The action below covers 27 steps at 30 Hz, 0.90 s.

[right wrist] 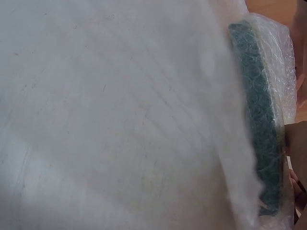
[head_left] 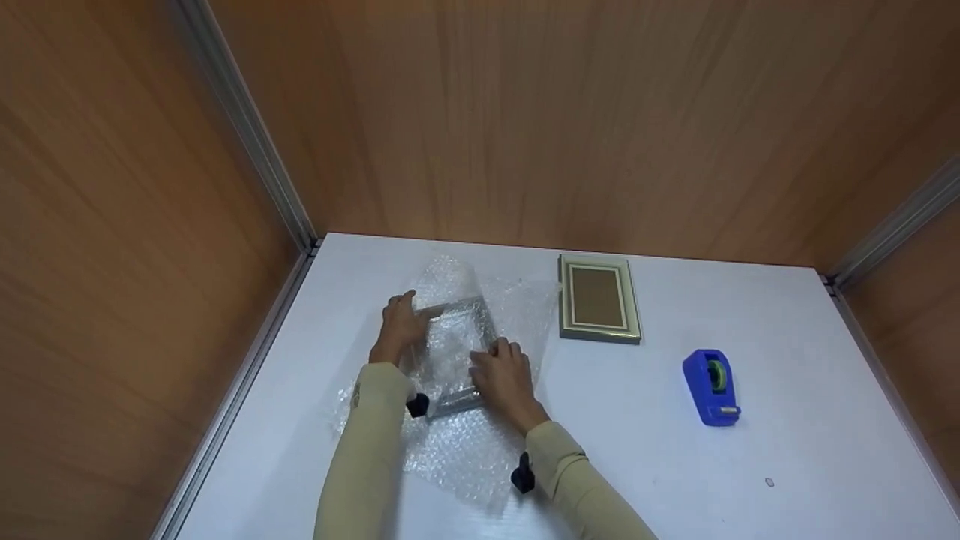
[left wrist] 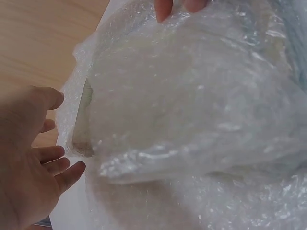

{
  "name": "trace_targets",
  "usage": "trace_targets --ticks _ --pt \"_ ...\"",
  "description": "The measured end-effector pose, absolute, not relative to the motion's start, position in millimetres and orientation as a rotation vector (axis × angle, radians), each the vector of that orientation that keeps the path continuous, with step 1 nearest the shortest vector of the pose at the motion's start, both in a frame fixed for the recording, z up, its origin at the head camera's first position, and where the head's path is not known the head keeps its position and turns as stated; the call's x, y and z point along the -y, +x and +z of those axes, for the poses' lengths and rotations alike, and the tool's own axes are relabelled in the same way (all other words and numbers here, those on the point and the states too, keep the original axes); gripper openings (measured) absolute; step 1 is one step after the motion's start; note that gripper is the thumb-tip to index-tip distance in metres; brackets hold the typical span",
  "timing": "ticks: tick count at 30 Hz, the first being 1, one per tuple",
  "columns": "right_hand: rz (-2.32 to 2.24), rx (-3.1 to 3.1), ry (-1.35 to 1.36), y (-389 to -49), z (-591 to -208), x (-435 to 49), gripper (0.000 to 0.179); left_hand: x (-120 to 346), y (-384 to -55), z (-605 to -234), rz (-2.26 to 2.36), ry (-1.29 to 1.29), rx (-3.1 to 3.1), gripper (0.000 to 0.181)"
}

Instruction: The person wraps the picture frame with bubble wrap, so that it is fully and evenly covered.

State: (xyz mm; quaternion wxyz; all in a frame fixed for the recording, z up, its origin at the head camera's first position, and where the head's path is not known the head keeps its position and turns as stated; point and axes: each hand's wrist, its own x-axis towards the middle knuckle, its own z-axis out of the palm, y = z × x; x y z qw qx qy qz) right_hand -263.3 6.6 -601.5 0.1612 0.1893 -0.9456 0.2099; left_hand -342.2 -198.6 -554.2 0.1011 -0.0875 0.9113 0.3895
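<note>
A photo frame (head_left: 458,401) with greyish-green edges lies under a layer of clear bubble wrap (head_left: 465,450) on the table. Its dark green side (right wrist: 261,120) shows through the wrap in the right wrist view. My left hand (head_left: 401,328) is at the frame's far left corner; in the left wrist view its fingers (left wrist: 57,165) are spread loosely beside the wrap, holding nothing. On the opposite side my right hand (head_left: 506,379) has bent fingers and grips the wrap along the frame's right edge. Part of this hand is cut off in the right wrist view.
A second frame (head_left: 598,298), pale gold with a brown middle, lies unwrapped near the back panel. Further right stands a blue tape dispenser (head_left: 711,386) with a green-rimmed roll. Wooden panels (head_left: 562,127) enclose the white table (head_left: 810,390) at the back and sides.
</note>
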Motion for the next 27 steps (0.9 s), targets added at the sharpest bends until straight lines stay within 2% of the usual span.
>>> trace_targets --ticks 15,27 --pt "0.59 2.657 0.552 -264.1 -605.0 -3.9 0.024 209.1 -359.3 -557.7 1.336 -0.37 -2.481 0.074" --pt "0.657 2.69 0.522 -266.2 -604.7 -6.9 0.025 205.4 -367.9 -555.2 1.271 -0.31 -2.646 0.061"
